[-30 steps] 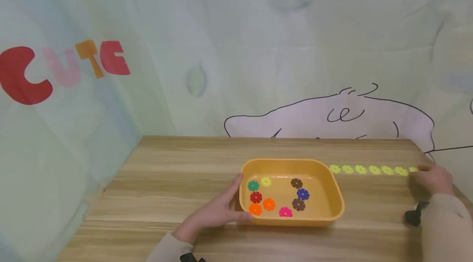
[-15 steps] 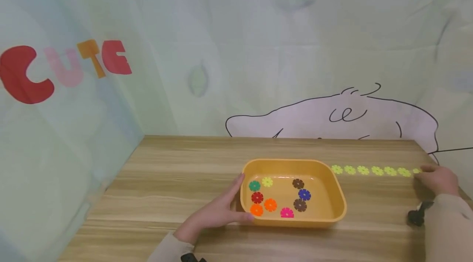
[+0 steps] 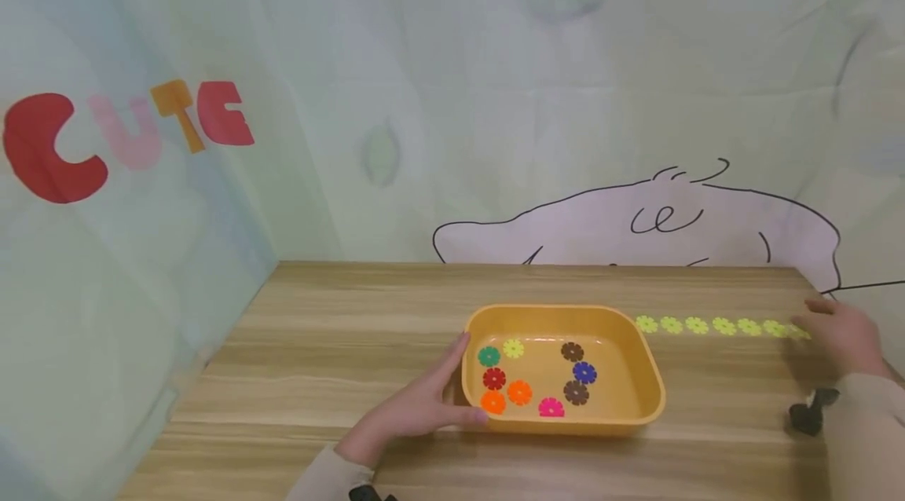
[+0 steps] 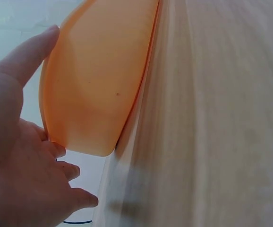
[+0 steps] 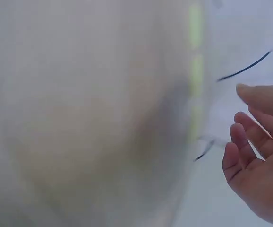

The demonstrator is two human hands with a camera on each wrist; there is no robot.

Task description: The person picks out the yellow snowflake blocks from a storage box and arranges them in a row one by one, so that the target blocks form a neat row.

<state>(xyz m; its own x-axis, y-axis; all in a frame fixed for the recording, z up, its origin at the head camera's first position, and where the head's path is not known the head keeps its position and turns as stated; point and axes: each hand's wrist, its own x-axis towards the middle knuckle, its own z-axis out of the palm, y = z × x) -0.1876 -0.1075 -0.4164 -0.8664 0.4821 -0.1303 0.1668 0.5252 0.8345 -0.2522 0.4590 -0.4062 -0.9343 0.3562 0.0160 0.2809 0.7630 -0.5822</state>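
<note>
In the head view, my left hand (image 3: 413, 411) holds the left end of an orange plastic tray (image 3: 650, 407). Its thumb is on the front rim and its index finger on the left rim. The left wrist view has that hand (image 4: 28, 156) against the tray's wall (image 4: 98, 85). My right hand (image 3: 848, 336) is over the right end of a row of yellow snowflake discs (image 3: 723, 326), partly covering the last disc (image 3: 799, 332). In the right wrist view, the right hand (image 5: 264, 151) has loosely bent fingers and nothing between them.
Inside the tray lie several loose snowflake discs, among them a green one (image 3: 489, 356), a blue one (image 3: 584, 373) and a pink one (image 3: 551, 407). The wooden table (image 3: 318, 375) meets a printed curtain (image 3: 339, 132) at the back.
My right hand has let go of the last yellow disc and lifted slightly, its fingers parting. More of that disc shows in the row. The left hand stays on the tray.
</note>
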